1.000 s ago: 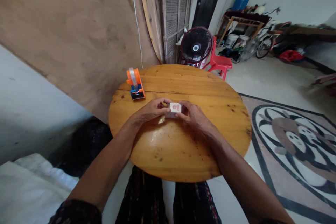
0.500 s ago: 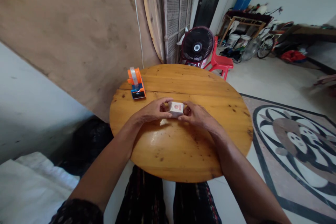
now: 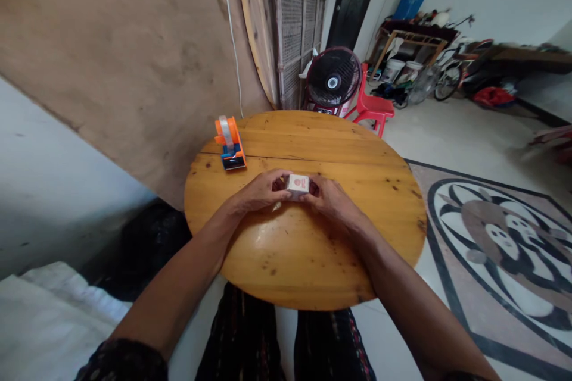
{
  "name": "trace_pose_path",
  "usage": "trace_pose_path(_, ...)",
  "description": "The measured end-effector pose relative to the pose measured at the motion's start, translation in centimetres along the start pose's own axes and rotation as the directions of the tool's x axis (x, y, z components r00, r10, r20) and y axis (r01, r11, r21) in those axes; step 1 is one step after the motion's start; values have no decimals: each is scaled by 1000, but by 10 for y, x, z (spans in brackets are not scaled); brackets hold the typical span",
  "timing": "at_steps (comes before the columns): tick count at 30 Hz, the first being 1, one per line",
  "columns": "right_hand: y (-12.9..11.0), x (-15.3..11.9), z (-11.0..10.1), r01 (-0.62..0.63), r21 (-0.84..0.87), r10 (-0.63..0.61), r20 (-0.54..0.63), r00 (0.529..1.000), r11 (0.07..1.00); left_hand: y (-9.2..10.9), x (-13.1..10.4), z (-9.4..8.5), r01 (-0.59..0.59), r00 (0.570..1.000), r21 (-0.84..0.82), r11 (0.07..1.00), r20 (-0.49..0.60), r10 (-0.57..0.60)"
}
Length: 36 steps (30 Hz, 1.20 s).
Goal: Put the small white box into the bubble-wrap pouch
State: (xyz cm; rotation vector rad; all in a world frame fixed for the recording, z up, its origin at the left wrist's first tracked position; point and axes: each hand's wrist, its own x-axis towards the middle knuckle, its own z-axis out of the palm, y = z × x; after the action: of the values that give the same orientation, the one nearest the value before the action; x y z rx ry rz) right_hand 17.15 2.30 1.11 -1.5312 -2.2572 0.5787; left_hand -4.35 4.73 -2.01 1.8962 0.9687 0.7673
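Note:
Between my two hands is a small white box (image 3: 297,183) with red print on its top, low over the middle of the round wooden table (image 3: 295,262). My left hand (image 3: 267,189) grips its left end between thumb and fingers. On the right end, the fingers and thumb of my right hand (image 3: 328,194) are closed in the same way. Whether the box rests on the tabletop or is slightly raised, I cannot tell. An orange and blue tape dispenser (image 3: 231,143) with a roll of tape stands at the table's far left, apart from both hands.
Past the table's far edge stand a dark red fan (image 3: 333,80) and a red plastic chair (image 3: 373,104). A brown board (image 3: 134,41) leans along the left side. Black bags (image 3: 154,238) lie on the floor at left, near white sacking (image 3: 58,309).
My right hand has shifted slightly along the box, its thumb now nearer the front side. The whole view has moved a little. Both hands keep hold of the box.

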Motion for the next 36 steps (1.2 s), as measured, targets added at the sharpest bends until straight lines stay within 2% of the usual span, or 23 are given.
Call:
trace_pose_path(7, 4, 0, -4, 17, 12, -18, 24, 1000, 1000, 3, -1, -2, 16, 1000, 51, 999, -19, -15)
trace_pose_path(12, 2, 1, -4, 19, -38, -18, 19, 1000, 999, 4, -1, -2, 12, 1000, 19, 1000, -3, -12)
trace_pose_path(19, -2, 0, -3, 14, -21, -14, 7, 1000, 1000, 3, -1, -2, 7, 1000, 18, 1000, 11, -7)
trace_pose_path(25, 5, 0, -8, 13, 26, -12, -36, 999, 1000, 8, -1, 0, -18, 998, 27, 999, -62, 20)
trace_pose_path(27, 6, 1, -9, 10, 22, -9, -17, 1000, 1000, 9, -1, 0, -14, 998, 50, 999, -62, 17)
trace_pose_path(31, 8, 2, -9, 0, -32, 1, 50, 999, 999, 7, -1, 1, -41, 999, 64, 997, 19, 40)
trace_pose_path(36, 10, 2, -10, 15, -2, -15, 77, 997, 1000, 6, -2, -1, -2, 1000, 87, 996, -18, 3)
